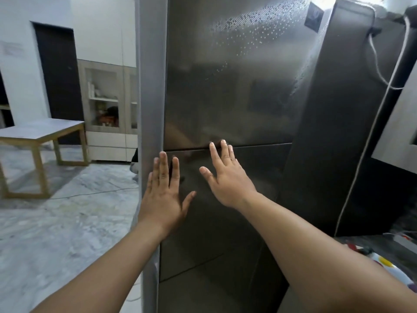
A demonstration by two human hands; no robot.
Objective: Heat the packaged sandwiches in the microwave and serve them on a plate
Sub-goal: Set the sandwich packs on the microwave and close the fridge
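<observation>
Sandwiches aren't visible anywhere, probably behind the fridge door [225, 86]. Both hands are flat and holding nothing: right hand [228, 177] has fingertips at the horizontal seam between the doors, so it's nearer; left hand [165, 195] sits lower, by the fridge's left edge.

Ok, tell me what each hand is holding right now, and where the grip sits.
Nothing is held. The left hand and right hand are both spread flat, fingers straight, at the fridge doors; no grip on any handle or edge.
</observation>
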